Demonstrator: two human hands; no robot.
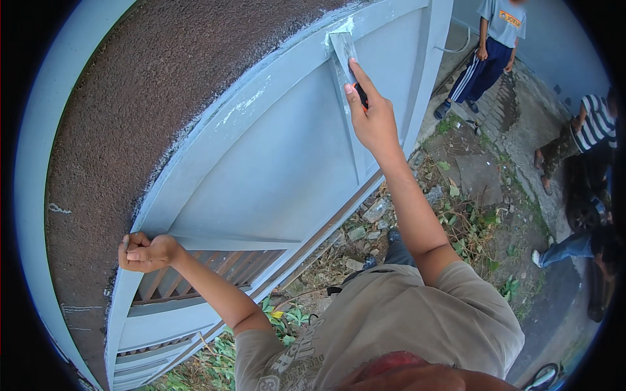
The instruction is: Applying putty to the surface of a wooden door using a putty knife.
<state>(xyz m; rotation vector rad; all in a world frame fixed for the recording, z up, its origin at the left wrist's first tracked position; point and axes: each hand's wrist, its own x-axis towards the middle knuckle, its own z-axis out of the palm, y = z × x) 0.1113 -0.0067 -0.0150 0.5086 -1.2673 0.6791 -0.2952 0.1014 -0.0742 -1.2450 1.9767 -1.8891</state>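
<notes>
My right hand (pixel 372 117) grips a putty knife (pixel 342 47), whose dark handle shows between the fingers. Its wide metal blade lies against the upper rim of a blue-grey arched panel frame (pixel 261 91), beside a fresh white smear (pixel 347 25). The index finger stretches along the blade, with the thumb on the near side. At the lower left of the frame, my left hand (pixel 149 253) rests on the curved rim with its fingers curled closed. What those fingers hold, if anything, is hidden.
A rough brown wall (pixel 150 58) borders the arch, and slatted vents (pixel 202 274) sit low in the frame. Rubble and plants (pixel 469 228) cover the ground below. One person (pixel 499 39) stands at the upper right; others (pixel 590 124) are farther right near a motorcycle.
</notes>
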